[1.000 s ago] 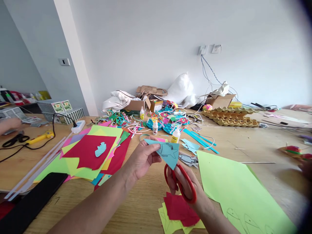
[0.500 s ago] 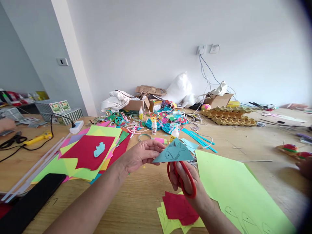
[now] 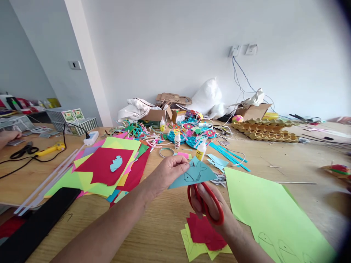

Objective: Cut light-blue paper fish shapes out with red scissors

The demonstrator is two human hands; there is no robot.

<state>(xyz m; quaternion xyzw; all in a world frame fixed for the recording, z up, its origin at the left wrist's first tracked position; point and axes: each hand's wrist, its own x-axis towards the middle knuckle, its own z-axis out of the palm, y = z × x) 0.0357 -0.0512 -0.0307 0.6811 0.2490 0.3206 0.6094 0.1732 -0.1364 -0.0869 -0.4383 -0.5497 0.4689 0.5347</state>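
Note:
My left hand [image 3: 171,171] pinches the upper left side of a blue piece of paper [image 3: 204,176] on which a fish is drawn in dark lines. Red-handled scissors [image 3: 219,211] sit in my right hand [image 3: 211,202], fingers through the loops, just under the paper's lower edge. The paper hides the blades. Below my hands lie red paper pieces [image 3: 204,230] over yellow paper [image 3: 192,249] with drawn outlines. A blue cut-out fish [image 3: 116,163] rests on a red sheet [image 3: 95,164] at the left.
A large light green sheet [image 3: 263,197] with fish outlines lies at the right. Behind my hands stand a glue bottle [image 3: 201,149] and a tape roll [image 3: 166,152]. A black flat object [image 3: 46,224] is at the near left. Another person's hand [image 3: 9,136] shows at far left.
My left hand has shifted its hold from the paper's left corner up to its upper left edge, fingers now folded. The paper tilts a little. The whole view has shifted slightly.

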